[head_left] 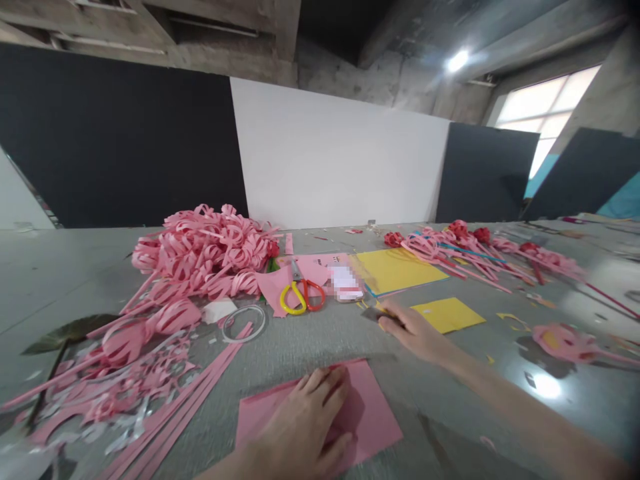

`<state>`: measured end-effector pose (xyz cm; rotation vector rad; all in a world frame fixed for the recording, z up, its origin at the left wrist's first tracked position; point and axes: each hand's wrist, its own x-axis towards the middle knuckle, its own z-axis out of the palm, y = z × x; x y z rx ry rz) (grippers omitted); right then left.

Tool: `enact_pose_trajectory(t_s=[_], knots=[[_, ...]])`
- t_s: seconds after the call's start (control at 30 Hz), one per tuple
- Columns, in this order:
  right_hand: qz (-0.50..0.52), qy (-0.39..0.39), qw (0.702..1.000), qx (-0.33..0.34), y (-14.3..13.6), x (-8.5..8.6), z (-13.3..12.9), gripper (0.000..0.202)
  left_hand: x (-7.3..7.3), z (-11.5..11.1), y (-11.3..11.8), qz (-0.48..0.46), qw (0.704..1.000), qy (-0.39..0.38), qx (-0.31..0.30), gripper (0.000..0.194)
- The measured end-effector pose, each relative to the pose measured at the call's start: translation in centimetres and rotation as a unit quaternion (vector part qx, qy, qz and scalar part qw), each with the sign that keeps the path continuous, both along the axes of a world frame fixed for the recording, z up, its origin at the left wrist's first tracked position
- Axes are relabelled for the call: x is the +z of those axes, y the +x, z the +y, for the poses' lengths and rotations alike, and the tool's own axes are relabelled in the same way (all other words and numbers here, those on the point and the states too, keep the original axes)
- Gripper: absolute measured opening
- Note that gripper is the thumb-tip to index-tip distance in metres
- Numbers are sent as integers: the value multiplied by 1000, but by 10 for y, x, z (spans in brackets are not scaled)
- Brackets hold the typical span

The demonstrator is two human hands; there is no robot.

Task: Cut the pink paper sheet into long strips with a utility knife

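Note:
My left hand [313,423] lies with its fingers spread on a pink paper sheet [377,407], whose far edge shows a folded or overlapping strip. Farther off to the right, my right hand [403,325] is closed on a dark flat piece [371,313], too small to identify, just above the table. Scissors [302,293] with one yellow and one red handle lie open beyond the pink sheet, on more pink paper [270,283]. Beside them is a white phone-like object [346,283], partly blurred out. A small yellow sheet [450,315] sits just past my right wrist.
Pink paper-strip flowers [205,247] are heaped at the back left, with scraps [120,393], long pink strips [190,400] and a tape ring [244,325] nearer. A larger yellow sheet [403,270] lies at the back. Pink and red flowers on stems [470,247] spread across the right.

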<state>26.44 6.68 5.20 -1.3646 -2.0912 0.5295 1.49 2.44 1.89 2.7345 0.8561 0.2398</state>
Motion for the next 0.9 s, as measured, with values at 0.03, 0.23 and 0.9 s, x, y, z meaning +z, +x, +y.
enact_pose_trajectory(t_s=[0.03, 0.23, 0.9], knots=[[-53, 29, 998, -2, -1, -4, -1, 18, 1, 0, 0, 1, 1000, 3, 0, 54], [-295, 163, 937, 87, -7, -34, -4, 16, -2, 0, 0, -1, 1000, 7, 5, 52], [-365, 243, 893, 103, -15, -46, -2, 17, -5, 0, 0, 12, 1000, 19, -9, 54]])
